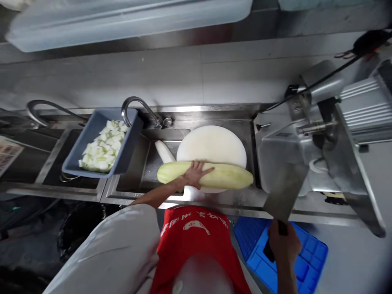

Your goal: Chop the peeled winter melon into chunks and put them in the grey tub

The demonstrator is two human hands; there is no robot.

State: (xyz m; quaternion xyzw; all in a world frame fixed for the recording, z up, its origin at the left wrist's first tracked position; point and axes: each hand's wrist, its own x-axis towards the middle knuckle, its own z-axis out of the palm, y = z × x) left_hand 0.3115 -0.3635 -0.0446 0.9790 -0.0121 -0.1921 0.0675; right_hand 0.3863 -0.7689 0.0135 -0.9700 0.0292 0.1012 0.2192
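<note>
A long, pale green peeled gourd (230,175), like a winter melon, lies crosswise on the front of a round white chopping board (211,143). My left hand (194,174) rests on top of it with fingers and thumb spread. Off to the right, beyond the counter's front edge, my right hand (283,241) is closed round the black handle of a cleaver (286,192). The broad blade points up and away from me, slightly blurred and apart from the gourd. A white peeled piece (164,152), tapered like a radish, lies left of the board, partly hidden by the gourd.
A grey-blue tub (69,161) of cut pale chunks straddles the sinks on the left, under a curved tap (137,100). A metal slicing machine (324,134) stands right. Blue plastic crates (294,261) are below the counter; a shelf with a translucent container (131,24) overhangs the back.
</note>
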